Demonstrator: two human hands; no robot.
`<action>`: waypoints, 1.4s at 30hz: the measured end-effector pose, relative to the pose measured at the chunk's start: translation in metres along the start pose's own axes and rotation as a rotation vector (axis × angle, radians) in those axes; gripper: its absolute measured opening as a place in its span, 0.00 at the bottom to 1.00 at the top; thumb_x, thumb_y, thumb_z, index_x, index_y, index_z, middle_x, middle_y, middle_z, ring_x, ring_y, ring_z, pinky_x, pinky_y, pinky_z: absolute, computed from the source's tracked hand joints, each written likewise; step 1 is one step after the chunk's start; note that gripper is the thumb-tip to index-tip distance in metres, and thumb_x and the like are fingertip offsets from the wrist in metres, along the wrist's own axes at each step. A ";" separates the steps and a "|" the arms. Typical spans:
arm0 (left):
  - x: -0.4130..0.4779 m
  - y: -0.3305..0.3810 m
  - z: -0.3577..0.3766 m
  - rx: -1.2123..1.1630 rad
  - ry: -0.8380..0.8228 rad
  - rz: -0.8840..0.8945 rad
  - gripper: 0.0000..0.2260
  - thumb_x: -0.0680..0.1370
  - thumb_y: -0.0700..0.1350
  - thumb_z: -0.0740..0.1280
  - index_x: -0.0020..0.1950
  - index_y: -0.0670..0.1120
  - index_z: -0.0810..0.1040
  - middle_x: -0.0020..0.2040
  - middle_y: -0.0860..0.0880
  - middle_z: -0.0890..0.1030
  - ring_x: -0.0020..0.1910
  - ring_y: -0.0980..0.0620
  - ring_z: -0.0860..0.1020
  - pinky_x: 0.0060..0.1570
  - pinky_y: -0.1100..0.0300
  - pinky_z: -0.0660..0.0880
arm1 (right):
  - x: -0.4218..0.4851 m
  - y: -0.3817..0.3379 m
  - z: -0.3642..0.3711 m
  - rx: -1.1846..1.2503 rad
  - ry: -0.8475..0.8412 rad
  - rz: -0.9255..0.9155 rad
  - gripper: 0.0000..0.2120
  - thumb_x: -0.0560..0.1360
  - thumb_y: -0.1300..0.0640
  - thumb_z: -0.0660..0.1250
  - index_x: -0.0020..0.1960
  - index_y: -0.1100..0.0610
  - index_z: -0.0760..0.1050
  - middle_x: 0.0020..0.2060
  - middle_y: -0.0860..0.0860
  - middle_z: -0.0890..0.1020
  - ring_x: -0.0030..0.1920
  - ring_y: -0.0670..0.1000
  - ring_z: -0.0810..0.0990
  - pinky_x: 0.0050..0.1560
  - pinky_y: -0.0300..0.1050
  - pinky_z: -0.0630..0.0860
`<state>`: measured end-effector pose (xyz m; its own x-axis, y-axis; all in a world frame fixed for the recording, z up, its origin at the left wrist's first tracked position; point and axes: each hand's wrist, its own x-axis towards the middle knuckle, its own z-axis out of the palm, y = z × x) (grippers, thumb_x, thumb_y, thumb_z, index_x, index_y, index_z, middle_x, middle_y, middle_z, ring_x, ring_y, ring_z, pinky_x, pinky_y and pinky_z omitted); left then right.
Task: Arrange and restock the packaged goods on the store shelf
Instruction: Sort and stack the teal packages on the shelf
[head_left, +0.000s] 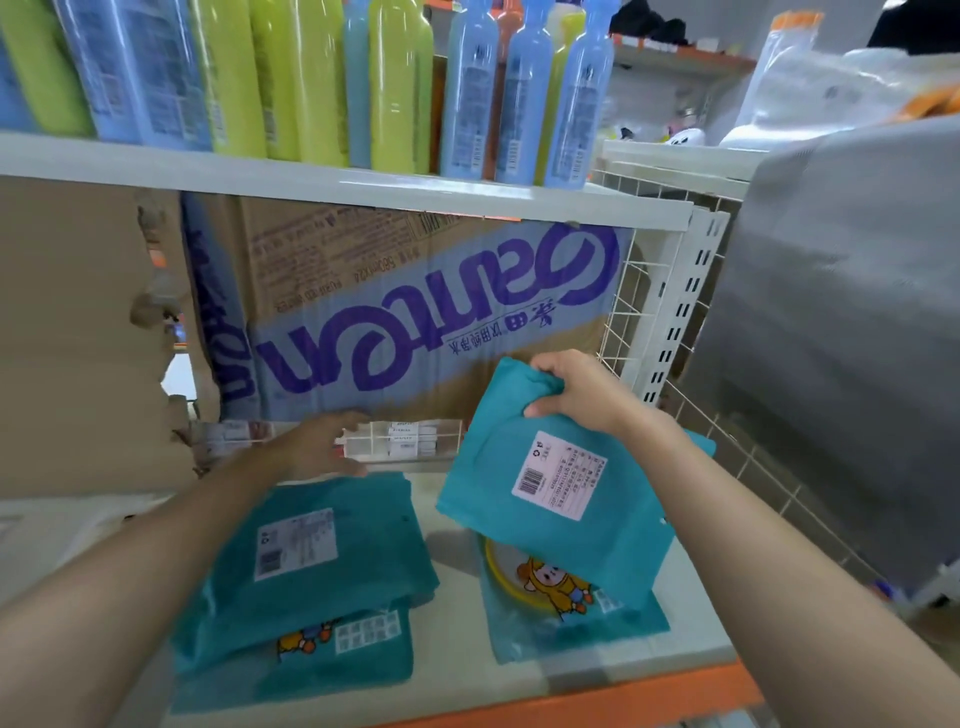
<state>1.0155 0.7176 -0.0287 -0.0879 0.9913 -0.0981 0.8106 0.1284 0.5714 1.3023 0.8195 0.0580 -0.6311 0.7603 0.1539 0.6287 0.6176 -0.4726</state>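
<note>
Teal packaged goods lie on the white shelf (457, 613). My right hand (576, 387) grips the top edge of one teal pack (550, 525), held tilted with its barcode label facing me, above another teal pack (550, 618) showing a cartoon figure. On the left lies a stack of teal packs (311, 566), label side up, with one more pack (332, 660) under it. My left hand (322, 447) reaches past the far edge of this stack, fingers extended, touching a clear divider box (405, 439) at the back.
A cardboard box (415, 312) with purple lettering fills the back of the shelf. Blue and green bottles (363, 78) stand on the shelf above. A white wire grid (639, 322) closes the right side. A grey wrapped bulk (841, 338) sits to the right.
</note>
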 end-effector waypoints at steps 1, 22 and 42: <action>-0.003 0.012 -0.004 -0.109 0.027 0.012 0.29 0.69 0.52 0.74 0.67 0.52 0.67 0.67 0.48 0.70 0.62 0.50 0.70 0.63 0.57 0.67 | 0.001 0.000 -0.004 0.033 0.019 -0.008 0.09 0.66 0.59 0.76 0.43 0.55 0.77 0.42 0.51 0.82 0.44 0.53 0.81 0.51 0.56 0.76; -0.023 0.122 -0.031 -0.884 0.086 -0.103 0.07 0.73 0.39 0.69 0.51 0.41 0.77 0.41 0.46 0.85 0.38 0.48 0.84 0.38 0.55 0.81 | -0.070 0.001 0.022 -0.045 0.100 -0.199 0.47 0.60 0.26 0.62 0.73 0.47 0.57 0.71 0.46 0.62 0.70 0.48 0.62 0.72 0.52 0.57; -0.029 0.134 -0.030 -0.714 0.138 -0.283 0.21 0.75 0.58 0.63 0.49 0.40 0.78 0.44 0.44 0.82 0.39 0.49 0.82 0.35 0.59 0.79 | -0.077 0.022 0.013 -0.183 0.573 -0.330 0.05 0.72 0.55 0.69 0.46 0.54 0.80 0.32 0.47 0.83 0.27 0.46 0.78 0.30 0.39 0.73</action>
<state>1.1091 0.7070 0.0753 -0.3452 0.9066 -0.2428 0.1821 0.3185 0.9303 1.3585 0.7724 0.0241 -0.4948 0.4818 0.7232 0.5434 0.8210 -0.1752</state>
